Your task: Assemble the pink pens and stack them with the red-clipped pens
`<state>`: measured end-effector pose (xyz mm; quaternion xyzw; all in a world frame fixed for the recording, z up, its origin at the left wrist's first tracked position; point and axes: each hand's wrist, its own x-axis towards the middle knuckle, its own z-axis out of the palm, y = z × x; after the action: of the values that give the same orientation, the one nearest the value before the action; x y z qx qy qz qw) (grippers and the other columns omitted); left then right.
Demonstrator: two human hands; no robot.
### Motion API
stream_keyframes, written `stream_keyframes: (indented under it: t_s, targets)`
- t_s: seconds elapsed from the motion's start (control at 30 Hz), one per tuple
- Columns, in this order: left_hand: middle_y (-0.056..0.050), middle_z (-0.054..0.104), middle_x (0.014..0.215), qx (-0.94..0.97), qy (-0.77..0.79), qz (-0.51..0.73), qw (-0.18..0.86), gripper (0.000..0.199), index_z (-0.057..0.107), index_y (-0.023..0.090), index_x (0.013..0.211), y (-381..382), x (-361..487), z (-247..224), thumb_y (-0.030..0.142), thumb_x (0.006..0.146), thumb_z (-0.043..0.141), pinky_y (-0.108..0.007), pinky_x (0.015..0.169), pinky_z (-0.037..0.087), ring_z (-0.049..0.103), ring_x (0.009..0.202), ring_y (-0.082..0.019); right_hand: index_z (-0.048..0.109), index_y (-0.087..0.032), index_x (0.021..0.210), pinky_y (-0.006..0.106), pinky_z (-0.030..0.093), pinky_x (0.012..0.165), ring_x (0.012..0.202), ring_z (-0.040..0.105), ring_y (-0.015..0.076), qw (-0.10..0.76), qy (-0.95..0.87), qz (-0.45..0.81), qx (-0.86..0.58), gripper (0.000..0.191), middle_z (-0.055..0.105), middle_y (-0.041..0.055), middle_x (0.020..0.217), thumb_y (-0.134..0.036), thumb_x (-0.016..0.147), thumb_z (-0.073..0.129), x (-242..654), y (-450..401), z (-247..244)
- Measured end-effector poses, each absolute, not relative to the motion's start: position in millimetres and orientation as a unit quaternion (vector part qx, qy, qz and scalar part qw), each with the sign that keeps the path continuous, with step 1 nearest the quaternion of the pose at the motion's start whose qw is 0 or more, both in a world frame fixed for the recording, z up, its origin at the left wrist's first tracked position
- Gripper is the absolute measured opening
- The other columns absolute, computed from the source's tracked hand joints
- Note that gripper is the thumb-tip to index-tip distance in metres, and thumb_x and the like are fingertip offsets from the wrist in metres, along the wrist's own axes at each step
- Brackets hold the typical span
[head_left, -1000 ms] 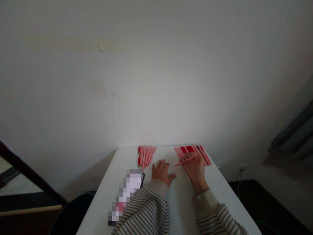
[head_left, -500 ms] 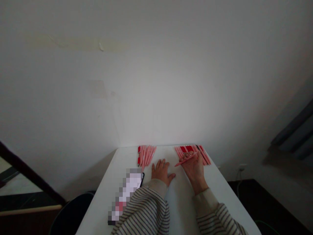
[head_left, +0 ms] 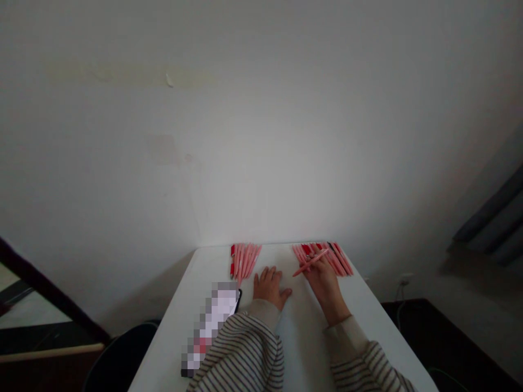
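A pink pen (head_left: 309,263) lies slantwise across the fingers of my right hand (head_left: 326,283), its lower end pointing left toward the front. Just behind that hand, a row of pink and red pens (head_left: 341,260) rests at the back right of the table, partly covered by my fingers. My left hand (head_left: 269,287) lies flat on the tabletop with its fingers apart and holds nothing. Ahead of it to the left is a second group of pink pens (head_left: 246,258), with a red one (head_left: 232,262) at its left edge.
A phone (head_left: 212,326) with a blurred screen lies on the white table (head_left: 302,348), left of my left forearm. The table's back edge meets a pale wall (head_left: 261,136). A dark round object (head_left: 122,356) stands beside the table at left.
My right hand has turned, palm less upward, and the pen now sits nearer the fingertips. My left hand stays in place.
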<state>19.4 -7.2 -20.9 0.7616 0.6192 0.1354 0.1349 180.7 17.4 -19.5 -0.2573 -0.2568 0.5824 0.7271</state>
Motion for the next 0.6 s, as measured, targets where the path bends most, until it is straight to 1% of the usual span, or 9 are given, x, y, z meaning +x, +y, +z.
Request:
stream_keyframes:
  t_s: [0.07,0.17,0.2,0.27,0.33,0.4,0.47,0.53,0.6]
  targets:
    - [-0.008,0.043,0.144,0.760,0.620,0.146,0.131,0.055,0.049,0.021,0.129,-5.6,18.3,-22.1,0.043,0.079,0.052,-0.056,0.114,0.020,0.031,0.136,-0.028,0.061,-0.032,0.106,0.031,0.051,0.078,0.069,0.056,0.0079,0.725,-0.275,0.567,-0.278,0.047,0.061,-0.0058,0.087,-0.019,0.062,0.072,179.0,15.1,-17.8]
    - [-0.009,0.048,0.139,0.752,0.625,0.165,0.126,0.049,0.051,0.019,0.126,-2.8,17.0,-22.5,0.039,0.082,0.050,-0.054,0.113,0.023,0.035,0.134,-0.027,0.059,-0.032,0.111,0.035,0.053,0.079,0.076,0.059,0.0112,0.719,-0.314,0.538,-0.308,0.051,0.060,-0.0037,0.090,-0.026,0.063,0.076,181.9,10.0,-14.4]
    - [-0.009,0.050,0.138,0.749,0.627,0.174,0.123,0.047,0.052,0.018,0.125,-1.9,16.8,-22.4,0.038,0.082,0.049,-0.054,0.113,0.024,0.036,0.133,-0.027,0.059,-0.032,0.113,0.035,0.054,0.076,0.075,0.059,0.0119,0.712,-0.339,0.523,-0.324,0.053,0.061,-0.0031,0.089,-0.029,0.063,0.076,184.2,8.5,-13.6]
    - [-0.009,0.054,0.133,0.746,0.626,0.199,0.113,0.044,0.054,0.018,0.123,-0.1,16.3,-22.4,0.036,0.083,0.049,-0.052,0.112,0.027,0.040,0.130,-0.027,0.060,-0.027,0.114,0.034,0.055,0.068,0.070,0.058,0.0130,0.684,-0.397,0.483,-0.375,0.053,0.061,-0.0017,0.082,-0.036,0.064,0.076,190.1,6.0,-13.0]
    - [-0.010,0.058,0.127,0.743,0.619,0.236,0.099,0.041,0.057,0.016,0.119,1.9,15.9,-23.3,0.035,0.083,0.050,-0.049,0.111,0.031,0.045,0.125,-0.026,0.061,-0.024,0.114,0.031,0.053,0.059,0.064,0.057,0.0128,0.667,-0.437,0.427,-0.427,0.054,0.061,-0.0003,0.079,-0.040,0.064,0.075,195.7,4.1,-13.6]
    - [-0.010,0.061,0.121,0.738,0.608,0.279,0.084,0.038,0.060,0.015,0.115,4.2,15.1,-24.9,0.034,0.083,0.051,-0.045,0.108,0.035,0.048,0.121,-0.025,0.065,-0.023,0.107,0.028,0.051,0.055,0.064,0.056,0.0132,0.659,-0.482,0.350,-0.459,0.049,0.062,0.0019,0.082,-0.041,0.063,0.075,199.5,1.9,-15.2]
    - [-0.010,0.063,0.116,0.735,0.590,0.327,0.068,0.036,0.060,0.015,0.113,6.6,13.8,-26.6,0.032,0.083,0.051,-0.041,0.105,0.040,0.051,0.114,-0.022,0.069,-0.024,0.099,0.027,0.050,0.054,0.067,0.056,0.0140,0.640,-0.541,0.277,-0.470,0.038,0.063,0.0036,0.086,-0.041,0.066,0.074,200.9,-1.3,-17.7]
    - [-0.009,0.062,0.113,0.725,0.578,0.371,0.055,0.034,0.061,0.018,0.113,8.6,12.3,-27.5,0.032,0.084,0.051,-0.039,0.103,0.042,0.053,0.111,-0.020,0.070,-0.025,0.097,0.027,0.049,0.057,0.066,0.056,0.0138,0.591,-0.607,0.226,-0.481,0.029,0.063,0.0044,0.088,-0.040,0.072,0.069,200.4,-5.4,-20.6]
    - [-0.007,0.061,0.114,0.716,0.566,0.406,0.043,0.032,0.062,0.022,0.112,9.5,10.9,-27.3,0.032,0.084,0.052,-0.039,0.102,0.042,0.052,0.111,-0.020,0.070,-0.026,0.100,0.028,0.050,0.061,0.068,0.057,0.0144,0.540,-0.650,0.192,-0.498,0.027,0.064,0.0052,0.090,-0.040,0.078,0.063,198.9,-9.5,-23.5]
